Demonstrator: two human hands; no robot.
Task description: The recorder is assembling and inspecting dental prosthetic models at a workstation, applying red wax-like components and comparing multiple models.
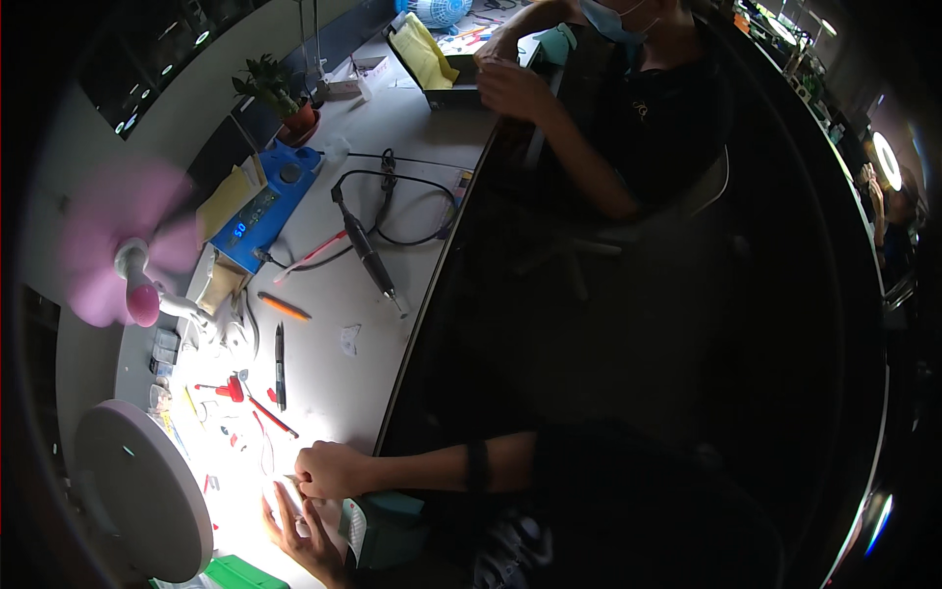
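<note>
As far as can be judged through the glare, mid-work rather than finished: holding a small pale piece [291, 488] between both hands, over the brightly lit end of the counter [339, 402], not set down. Impossible to say how much is done or left, because of washed-out detail. Apparently gripping the piece with the left hand [309, 550], fingers partly spread, thumb opposed. Curling the right hand [334, 469] into a near-fist right against it; cannot tell what, if anything, is pinched inside.

Lying well apart from the hands, a slim black handpiece [367, 253], cylindrical and metal-tipped, with a dark, rubbery-looking cord [343, 177] looped just beside it. Farther off, a blue box [280, 191], hard-faced, with a glowing readout. Closer in, a smooth orange pen [285, 306], a slender black pen [281, 366] and a thin, irregular white scrap [349, 340], probably paper. To the left, a smooth, disc-shaped lamp head [142, 491]; at the lower edge, a bright green, plastic-looking tray [245, 573].
</note>
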